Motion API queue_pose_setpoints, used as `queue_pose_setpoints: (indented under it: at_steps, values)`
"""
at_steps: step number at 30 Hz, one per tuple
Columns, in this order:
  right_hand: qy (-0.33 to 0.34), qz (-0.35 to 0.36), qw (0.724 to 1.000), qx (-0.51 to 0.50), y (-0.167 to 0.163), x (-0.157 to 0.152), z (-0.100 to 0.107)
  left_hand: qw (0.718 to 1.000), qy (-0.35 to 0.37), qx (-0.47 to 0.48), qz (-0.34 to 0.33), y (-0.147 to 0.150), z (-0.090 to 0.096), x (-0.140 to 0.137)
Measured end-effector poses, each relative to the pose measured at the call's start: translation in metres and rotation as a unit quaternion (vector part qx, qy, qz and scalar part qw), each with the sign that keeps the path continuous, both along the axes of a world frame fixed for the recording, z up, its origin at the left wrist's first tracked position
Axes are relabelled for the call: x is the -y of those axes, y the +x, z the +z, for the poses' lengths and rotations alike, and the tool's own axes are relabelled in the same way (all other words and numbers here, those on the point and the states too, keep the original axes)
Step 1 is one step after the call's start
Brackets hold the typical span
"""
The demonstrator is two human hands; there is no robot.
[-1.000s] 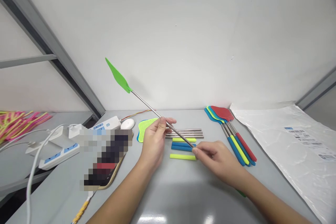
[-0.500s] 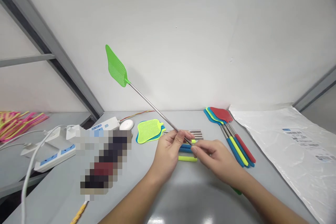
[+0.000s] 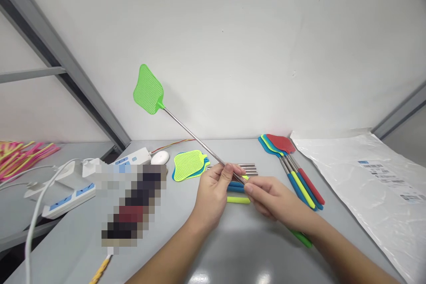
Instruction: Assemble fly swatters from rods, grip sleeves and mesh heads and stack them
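Note:
A green fly swatter (image 3: 148, 91) is held up slantwise in both hands, its perforated head at upper left. My left hand (image 3: 213, 193) is closed round the lower part of its metal rod. Just to the right, my right hand (image 3: 271, 197) pinches the rod between thumb and fingers. A green handle (image 3: 301, 238) shows below my right wrist, roughly in line with the rod; my hand hides the stretch between. Behind my hands lie several metal rods (image 3: 249, 169), a blue handle (image 3: 235, 187) and a yellow-green handle (image 3: 238, 200), partly covered.
Loose yellow-green and blue swatter heads (image 3: 189, 166) lie left of my hands. Several fly swatters (image 3: 301, 182) are stacked at right, beside a white plastic mailer (image 3: 359, 186). Power strips (image 3: 71, 197), a white disc (image 3: 160, 158) and a blurred-out object (image 3: 133, 208) occupy the left.
The swatter has turned about its rod, so its head shows broader and sits slightly lower. My right hand has shifted a little, and more of the green handle is visible.

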State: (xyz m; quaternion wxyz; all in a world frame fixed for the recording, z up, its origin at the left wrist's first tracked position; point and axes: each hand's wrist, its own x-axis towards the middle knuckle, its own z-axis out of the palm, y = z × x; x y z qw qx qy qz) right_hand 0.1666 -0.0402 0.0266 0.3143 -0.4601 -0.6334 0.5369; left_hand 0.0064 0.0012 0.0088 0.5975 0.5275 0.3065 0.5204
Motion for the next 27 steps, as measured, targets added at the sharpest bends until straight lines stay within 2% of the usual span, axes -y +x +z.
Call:
queue_pose_setpoints:
  at_steps: [2,5,8,11,20,24,27]
  values:
    - [0.082,-0.03,0.994,0.065,-0.002,-0.001,-0.003,1.0,-0.002,0.008,0.006,0.001,0.0,0.0]
    - [0.183,-0.063,0.967,0.168,-0.004,-0.001,-0.006,1.0,-0.007,0.016,0.023,0.001,-0.001,0.001]
    - [0.203,-0.063,0.954,0.211,-0.003,-0.001,-0.006,0.999,-0.013,0.02,0.034,0.001,-0.002,0.001]
    - [0.199,-0.062,0.953,0.221,-0.001,0.0,-0.006,0.999,-0.013,0.025,0.029,0.001,-0.002,0.0]
    - [0.109,-0.022,0.986,0.121,0.005,-0.001,0.002,0.999,-0.011,0.025,0.039,0.003,-0.004,0.0]
    - [-0.007,0.011,0.999,0.042,0.008,0.0,0.005,0.999,-0.012,0.028,0.044,0.003,-0.003,0.001]
    - [-0.102,0.057,0.991,-0.059,0.011,0.001,0.002,0.998,-0.019,0.041,0.043,0.005,-0.004,0.001]
